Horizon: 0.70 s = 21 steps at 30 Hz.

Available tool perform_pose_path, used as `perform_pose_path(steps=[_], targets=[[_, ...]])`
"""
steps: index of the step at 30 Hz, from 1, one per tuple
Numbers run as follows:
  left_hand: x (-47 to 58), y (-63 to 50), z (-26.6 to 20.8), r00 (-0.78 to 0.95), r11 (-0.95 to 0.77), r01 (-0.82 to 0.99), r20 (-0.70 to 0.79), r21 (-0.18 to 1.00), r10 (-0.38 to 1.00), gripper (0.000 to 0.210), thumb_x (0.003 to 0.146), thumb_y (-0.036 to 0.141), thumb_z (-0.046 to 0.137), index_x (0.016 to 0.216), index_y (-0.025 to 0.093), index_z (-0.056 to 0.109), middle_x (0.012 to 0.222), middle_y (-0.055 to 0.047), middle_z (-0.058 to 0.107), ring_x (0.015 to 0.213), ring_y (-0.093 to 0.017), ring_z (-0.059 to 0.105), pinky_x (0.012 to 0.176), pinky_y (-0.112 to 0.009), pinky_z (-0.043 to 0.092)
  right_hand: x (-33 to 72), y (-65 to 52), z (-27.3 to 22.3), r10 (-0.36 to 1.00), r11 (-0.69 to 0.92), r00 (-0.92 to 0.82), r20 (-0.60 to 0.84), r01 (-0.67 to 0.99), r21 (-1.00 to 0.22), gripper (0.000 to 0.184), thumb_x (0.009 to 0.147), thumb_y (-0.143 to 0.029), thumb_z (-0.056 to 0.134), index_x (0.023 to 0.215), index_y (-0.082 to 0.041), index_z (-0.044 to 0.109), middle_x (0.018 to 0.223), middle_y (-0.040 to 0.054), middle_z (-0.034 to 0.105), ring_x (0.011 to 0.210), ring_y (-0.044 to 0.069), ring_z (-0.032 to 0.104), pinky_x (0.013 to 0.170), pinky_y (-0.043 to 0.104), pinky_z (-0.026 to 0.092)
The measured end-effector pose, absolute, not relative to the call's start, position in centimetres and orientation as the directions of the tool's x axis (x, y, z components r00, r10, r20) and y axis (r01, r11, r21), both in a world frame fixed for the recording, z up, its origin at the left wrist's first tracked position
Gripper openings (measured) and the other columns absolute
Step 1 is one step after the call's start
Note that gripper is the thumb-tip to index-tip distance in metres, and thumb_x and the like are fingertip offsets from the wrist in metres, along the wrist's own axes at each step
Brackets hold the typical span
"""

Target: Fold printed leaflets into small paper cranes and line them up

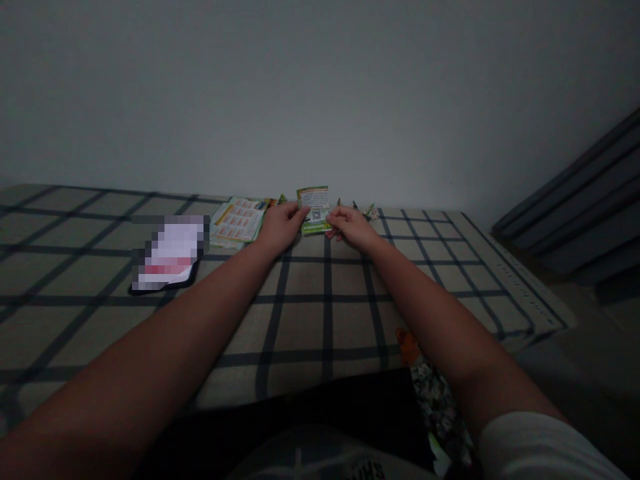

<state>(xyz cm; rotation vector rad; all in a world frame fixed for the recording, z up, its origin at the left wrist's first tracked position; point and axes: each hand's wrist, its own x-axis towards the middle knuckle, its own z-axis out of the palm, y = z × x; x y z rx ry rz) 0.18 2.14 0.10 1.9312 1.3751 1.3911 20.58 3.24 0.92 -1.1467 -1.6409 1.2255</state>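
Observation:
Between my two hands stands a small printed leaflet (315, 199), green and white, with a block of text, a square code and a green band along its bottom. My left hand (285, 224) pinches its left edge. The fingers of my right hand (351, 225) are closed on its lower right edge. The leaflet is tilted up toward me near the back of the table. Left of my left hand lies a larger printed sheet (239, 219) with rows of orange and white boxes. Small colourful paper pieces (371, 211) show behind my right hand, partly hidden by it.
A checked cloth (305, 320) covers the table, which meets a plain wall (320, 100). A phone (173, 253) with a lit, blurred screen lies at left. Crumpled patterned material (440, 407) and an orange piece (407, 345) sit below my right forearm. Dark folds (575, 207) hang at right.

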Motion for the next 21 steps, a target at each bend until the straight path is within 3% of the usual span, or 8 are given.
perform_pose_path(steps=[3, 7, 12, 16, 18, 21], targets=[[0.3, 2.0, 0.3, 0.041, -0.443, 0.513, 0.495, 0.735, 0.868, 0.040, 0.089, 0.046, 0.059, 0.060, 0.021, 0.049, 0.059, 0.001, 0.047, 0.063, -0.016, 0.043, 0.062, -0.030, 0.031, 20.7, 3.4, 0.8, 0.965, 0.191, -0.221, 0.144, 0.211, -0.959, 0.010, 0.095, -0.025, 0.064, 0.089, -0.017, 0.064, 0.070, -0.0002, 0.067, 0.063, 0.011, 0.064, 0.048, 0.017, 0.044], [0.3, 2.0, 0.3, 0.094, -0.450, 0.551, 0.483, 0.703, 0.871, 0.043, 0.089, 0.045, 0.058, 0.056, 0.022, 0.044, 0.057, 0.001, 0.044, 0.060, -0.016, 0.041, 0.060, -0.031, 0.028, 20.8, 3.6, 0.7, 0.963, 0.233, -0.181, 0.201, 0.179, -0.956, 0.009, 0.088, -0.018, 0.067, 0.097, -0.018, 0.065, 0.076, -0.0019, 0.068, 0.064, 0.010, 0.061, 0.051, 0.017, 0.046], [0.3, 2.4, -0.2, 0.095, -0.422, 0.536, 0.444, 0.731, 0.891, 0.042, 0.088, 0.049, 0.059, 0.058, 0.021, 0.051, 0.058, 0.000, 0.048, 0.060, -0.017, 0.044, 0.061, -0.031, 0.033, 20.8, 3.4, 1.3, 0.966, 0.200, -0.204, 0.158, 0.204, -0.958, 0.013, 0.087, -0.013, 0.065, 0.079, -0.018, 0.057, 0.064, -0.0048, 0.060, 0.054, 0.008, 0.053, 0.049, 0.017, 0.041], [0.3, 2.2, -0.2, 0.083, -0.414, 0.440, 0.423, 0.797, 0.902, 0.030, 0.086, 0.046, 0.062, 0.082, 0.018, 0.071, 0.075, -0.004, 0.066, 0.072, -0.020, 0.057, 0.068, -0.032, 0.044, 20.8, 3.1, 1.7, 0.971, 0.165, -0.207, 0.119, 0.224, -0.960, 0.015, 0.088, -0.011, 0.065, 0.078, -0.018, 0.056, 0.064, -0.0036, 0.062, 0.055, 0.009, 0.056, 0.051, 0.018, 0.043], [0.3, 2.1, -0.1, 0.057, -0.412, 0.401, 0.427, 0.818, 0.902, 0.030, 0.085, 0.044, 0.064, 0.091, 0.016, 0.073, 0.082, -0.004, 0.069, 0.076, -0.020, 0.060, 0.072, -0.033, 0.047, 20.7, 3.0, 1.7, 0.971, 0.163, -0.211, 0.114, 0.232, -0.959, 0.014, 0.088, -0.011, 0.065, 0.079, -0.018, 0.058, 0.065, -0.0026, 0.063, 0.057, 0.009, 0.058, 0.051, 0.018, 0.043], [0.3, 2.1, 0.1, 0.044, -0.416, 0.382, 0.433, 0.825, 0.900, 0.028, 0.087, 0.043, 0.061, 0.082, 0.016, 0.069, 0.077, -0.003, 0.066, 0.073, -0.018, 0.057, 0.071, -0.031, 0.045, 20.7, 3.1, 1.5, 0.974, 0.148, -0.207, 0.097, 0.249, -0.957, 0.013, 0.087, -0.010, 0.065, 0.079, -0.017, 0.059, 0.065, -0.0024, 0.064, 0.056, 0.009, 0.058, 0.049, 0.017, 0.043]])
